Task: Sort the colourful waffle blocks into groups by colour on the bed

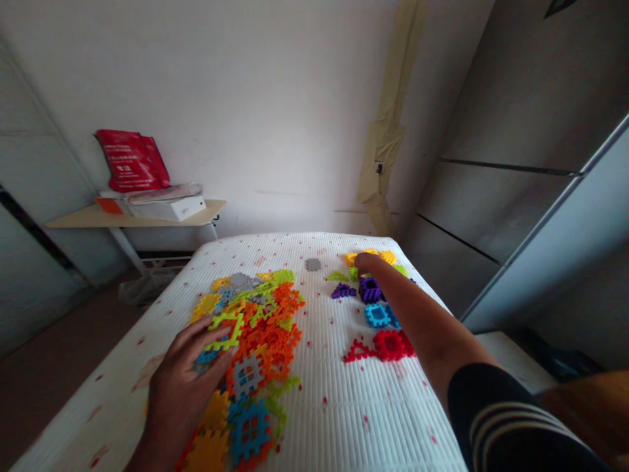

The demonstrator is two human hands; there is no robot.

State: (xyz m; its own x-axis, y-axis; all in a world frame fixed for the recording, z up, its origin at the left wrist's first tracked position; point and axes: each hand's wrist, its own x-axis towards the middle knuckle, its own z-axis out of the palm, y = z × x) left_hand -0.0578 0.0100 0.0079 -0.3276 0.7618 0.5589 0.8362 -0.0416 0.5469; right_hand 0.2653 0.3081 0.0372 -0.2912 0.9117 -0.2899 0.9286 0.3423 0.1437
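Note:
A heap of flat, toothed plastic tiles (255, 341) in orange, yellow, green, blue and grey lies on the white mattress (319, 406). My left hand (184, 380) rests on the heap's left side, fingers spread over a lime-green tile (227, 328). My right hand (366, 262) reaches far across to the yellow pieces (383, 255) at the back right; its fingers are bunched there and I cannot make out if they hold one. Below my right forearm stand small built cubes: purple (369, 288), blue (377, 315) and red (389, 344).
A lone grey tile (312, 264) lies near the far edge. A narrow side table (132, 217) at the back left carries a white box (167, 208) and a red bag (132, 160). A grey wardrobe (531, 196) stands close on the right.

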